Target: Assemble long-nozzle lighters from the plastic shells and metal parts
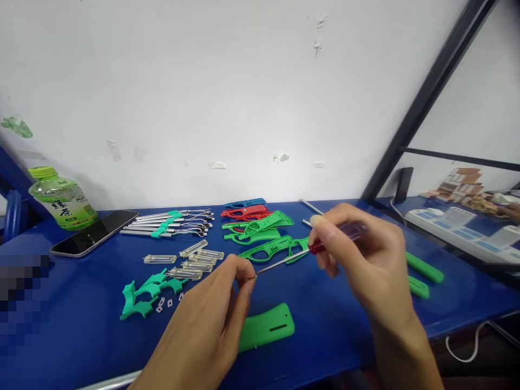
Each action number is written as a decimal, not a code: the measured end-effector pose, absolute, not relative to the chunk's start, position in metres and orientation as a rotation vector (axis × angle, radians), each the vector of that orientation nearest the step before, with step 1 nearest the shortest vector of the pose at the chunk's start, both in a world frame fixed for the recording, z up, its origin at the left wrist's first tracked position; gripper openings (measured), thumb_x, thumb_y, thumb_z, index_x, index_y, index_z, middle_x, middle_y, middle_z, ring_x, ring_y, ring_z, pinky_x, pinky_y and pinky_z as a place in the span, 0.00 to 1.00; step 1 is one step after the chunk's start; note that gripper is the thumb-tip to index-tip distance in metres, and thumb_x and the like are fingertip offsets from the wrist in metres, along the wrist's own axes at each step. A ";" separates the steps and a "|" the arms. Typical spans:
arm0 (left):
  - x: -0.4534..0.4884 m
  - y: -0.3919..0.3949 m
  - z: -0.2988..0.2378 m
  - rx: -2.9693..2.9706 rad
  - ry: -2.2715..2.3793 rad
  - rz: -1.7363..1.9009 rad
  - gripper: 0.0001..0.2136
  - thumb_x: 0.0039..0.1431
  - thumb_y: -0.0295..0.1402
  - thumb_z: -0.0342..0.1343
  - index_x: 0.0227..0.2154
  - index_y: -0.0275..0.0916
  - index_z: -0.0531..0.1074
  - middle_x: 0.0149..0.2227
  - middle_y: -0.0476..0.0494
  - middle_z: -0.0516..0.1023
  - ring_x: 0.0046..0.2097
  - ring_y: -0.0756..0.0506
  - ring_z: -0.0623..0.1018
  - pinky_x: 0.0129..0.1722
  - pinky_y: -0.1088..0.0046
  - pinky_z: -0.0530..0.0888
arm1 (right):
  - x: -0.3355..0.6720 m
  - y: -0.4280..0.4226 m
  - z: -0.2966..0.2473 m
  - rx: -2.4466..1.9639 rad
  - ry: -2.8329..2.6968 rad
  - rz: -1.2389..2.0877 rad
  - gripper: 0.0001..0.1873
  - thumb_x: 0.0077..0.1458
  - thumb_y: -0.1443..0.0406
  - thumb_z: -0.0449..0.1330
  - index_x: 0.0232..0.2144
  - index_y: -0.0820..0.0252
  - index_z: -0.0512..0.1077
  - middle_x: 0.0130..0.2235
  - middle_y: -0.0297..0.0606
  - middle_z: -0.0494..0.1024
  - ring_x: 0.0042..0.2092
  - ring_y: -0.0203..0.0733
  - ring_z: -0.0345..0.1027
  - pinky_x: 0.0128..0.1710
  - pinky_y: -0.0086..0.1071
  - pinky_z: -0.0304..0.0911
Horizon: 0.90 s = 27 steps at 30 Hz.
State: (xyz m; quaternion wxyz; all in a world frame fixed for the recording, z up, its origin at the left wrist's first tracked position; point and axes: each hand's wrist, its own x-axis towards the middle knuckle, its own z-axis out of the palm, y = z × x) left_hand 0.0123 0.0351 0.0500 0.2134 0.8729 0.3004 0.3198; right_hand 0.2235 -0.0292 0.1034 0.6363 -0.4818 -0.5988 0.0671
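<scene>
My right hand (365, 254) grips a screwdriver (300, 253) with a red and clear handle; its thin shaft points left and down. My left hand (219, 303) is pinched at the shaft's tip, its thumb and forefinger closed on something too small to make out. Just below my left hand a green plastic shell (266, 327) lies flat on the blue table (345, 319). Both hands hover a little above the tabletop.
Behind the hands lie green, red and blue plastic frames (260, 227), metal rods with teal clips (170, 222), clear small tubes (190, 262) and teal pieces (148, 295). A phone (93, 233) and a green tea bottle (60, 197) stand at left. Green sticks (424, 268) lie at right.
</scene>
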 end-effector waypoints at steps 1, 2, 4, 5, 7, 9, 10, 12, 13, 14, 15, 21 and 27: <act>0.012 0.035 0.050 2.426 0.837 0.881 0.08 0.77 0.37 0.45 0.40 0.48 0.65 0.29 0.57 0.72 0.23 0.49 0.68 0.24 0.72 0.63 | 0.224 -0.029 0.104 -1.101 -1.369 0.153 0.16 0.69 0.60 0.67 0.27 0.55 0.76 0.22 0.26 0.73 0.21 0.29 0.64 0.20 0.26 0.58; 0.012 0.036 0.050 2.428 0.841 0.883 0.08 0.77 0.37 0.45 0.40 0.48 0.65 0.28 0.57 0.71 0.22 0.50 0.67 0.24 0.72 0.63 | 0.224 -0.030 0.104 -1.100 -1.370 0.151 0.16 0.69 0.60 0.67 0.27 0.55 0.76 0.22 0.25 0.73 0.22 0.29 0.64 0.20 0.26 0.59; 0.012 0.036 0.049 2.431 0.851 0.887 0.07 0.77 0.37 0.45 0.40 0.48 0.65 0.28 0.58 0.71 0.21 0.50 0.66 0.23 0.71 0.62 | 0.224 -0.030 0.104 -1.100 -1.375 0.148 0.16 0.69 0.60 0.67 0.27 0.55 0.76 0.22 0.25 0.73 0.22 0.28 0.65 0.21 0.25 0.59; 0.013 0.036 0.049 2.431 0.853 0.889 0.07 0.77 0.37 0.45 0.40 0.48 0.65 0.28 0.58 0.71 0.22 0.50 0.66 0.23 0.72 0.62 | 0.224 -0.031 0.103 -1.100 -1.378 0.147 0.16 0.69 0.61 0.67 0.27 0.55 0.76 0.22 0.25 0.73 0.22 0.28 0.65 0.21 0.25 0.59; 0.013 0.036 0.048 2.434 0.853 0.894 0.07 0.77 0.37 0.45 0.40 0.48 0.65 0.28 0.58 0.71 0.22 0.50 0.67 0.23 0.72 0.63 | 0.224 -0.031 0.103 -1.099 -1.382 0.149 0.16 0.69 0.61 0.67 0.27 0.55 0.76 0.23 0.25 0.74 0.23 0.28 0.65 0.22 0.25 0.60; 0.014 0.035 0.048 2.443 0.857 0.891 0.07 0.77 0.37 0.45 0.40 0.48 0.66 0.28 0.58 0.72 0.23 0.49 0.69 0.24 0.72 0.63 | 0.224 -0.031 0.103 -1.099 -1.392 0.156 0.16 0.69 0.61 0.66 0.27 0.55 0.76 0.23 0.24 0.73 0.23 0.28 0.65 0.22 0.25 0.60; 0.014 0.035 0.048 2.447 0.867 0.892 0.07 0.77 0.37 0.45 0.40 0.48 0.66 0.28 0.58 0.72 0.23 0.49 0.69 0.25 0.71 0.64 | 0.224 -0.031 0.103 -1.099 -1.399 0.159 0.16 0.69 0.61 0.66 0.27 0.55 0.75 0.23 0.25 0.73 0.23 0.29 0.65 0.22 0.26 0.60; 0.014 0.034 0.048 2.450 0.886 0.873 0.07 0.77 0.37 0.45 0.41 0.48 0.66 0.28 0.57 0.73 0.24 0.49 0.72 0.26 0.71 0.65 | 0.224 -0.031 0.103 -1.092 -1.420 0.157 0.16 0.70 0.62 0.65 0.27 0.55 0.75 0.24 0.25 0.74 0.23 0.29 0.65 0.23 0.27 0.60; 0.014 0.034 0.047 2.451 0.887 0.865 0.07 0.77 0.37 0.45 0.41 0.48 0.66 0.29 0.56 0.74 0.26 0.48 0.74 0.26 0.71 0.66 | 0.225 -0.031 0.104 -1.083 -1.435 0.152 0.16 0.70 0.61 0.65 0.27 0.55 0.75 0.25 0.26 0.74 0.23 0.29 0.65 0.23 0.27 0.60; 0.013 0.034 0.047 2.452 0.885 0.854 0.07 0.77 0.37 0.45 0.41 0.48 0.66 0.30 0.56 0.75 0.27 0.48 0.76 0.27 0.71 0.67 | 0.225 -0.032 0.104 -1.075 -1.452 0.148 0.16 0.71 0.61 0.64 0.27 0.55 0.75 0.25 0.26 0.74 0.23 0.30 0.65 0.23 0.28 0.60; 0.013 0.034 0.046 2.456 0.875 0.844 0.08 0.77 0.37 0.44 0.41 0.48 0.66 0.30 0.55 0.75 0.28 0.48 0.77 0.28 0.71 0.68 | 0.225 -0.033 0.104 -1.066 -1.472 0.146 0.16 0.71 0.61 0.64 0.28 0.55 0.74 0.26 0.27 0.75 0.23 0.30 0.65 0.23 0.28 0.60; 0.016 0.031 0.042 2.463 0.850 0.799 0.08 0.77 0.37 0.44 0.42 0.48 0.67 0.30 0.54 0.76 0.28 0.46 0.77 0.27 0.70 0.65 | 0.231 -0.039 0.104 -1.048 -1.563 0.210 0.17 0.72 0.59 0.62 0.28 0.55 0.74 0.25 0.29 0.72 0.25 0.34 0.63 0.26 0.31 0.60; 0.022 0.021 0.044 2.351 0.874 0.736 0.10 0.78 0.37 0.41 0.42 0.48 0.66 0.31 0.55 0.73 0.29 0.47 0.74 0.31 0.68 0.65 | 0.229 -0.037 0.101 -1.067 -1.415 0.358 0.03 0.72 0.59 0.62 0.44 0.47 0.71 0.30 0.27 0.70 0.26 0.35 0.60 0.24 0.31 0.57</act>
